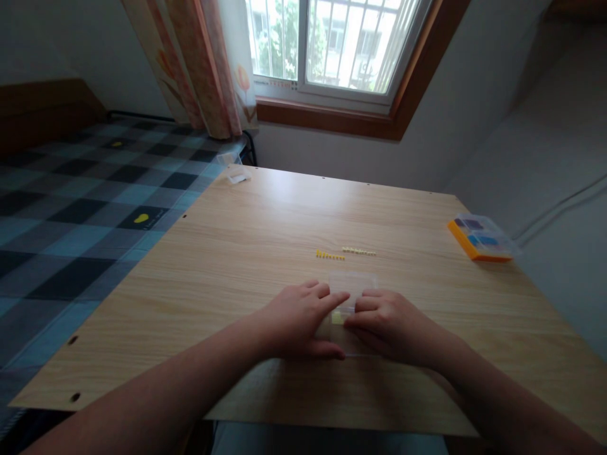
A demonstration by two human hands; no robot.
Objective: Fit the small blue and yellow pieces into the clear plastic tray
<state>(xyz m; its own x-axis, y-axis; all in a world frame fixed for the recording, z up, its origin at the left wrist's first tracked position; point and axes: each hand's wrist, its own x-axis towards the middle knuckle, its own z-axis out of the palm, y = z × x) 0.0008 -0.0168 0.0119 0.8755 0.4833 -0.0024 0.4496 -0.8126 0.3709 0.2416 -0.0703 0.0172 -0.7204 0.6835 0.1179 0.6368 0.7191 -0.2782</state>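
Both my hands rest on a clear plastic box [353, 282] on the wooden tabletop [265, 221]. My left hand [298, 319] curls over the box's left side, its index finger stretched across the lid. My right hand [391, 322] presses on the right side with fingers bent. Between the fingertips shows a small pale yellow bit [337, 317] inside the box. Beyond the box lie a short row of yellow beads [330, 255] and a row of cream beads [359, 251].
An orange-based compartment box [480, 237] with blue and purple contents sits at the table's right edge. A small clear item [237, 177] lies at the far left corner. A checked bedspread [80, 208] is on the left; a window and curtain stand behind.
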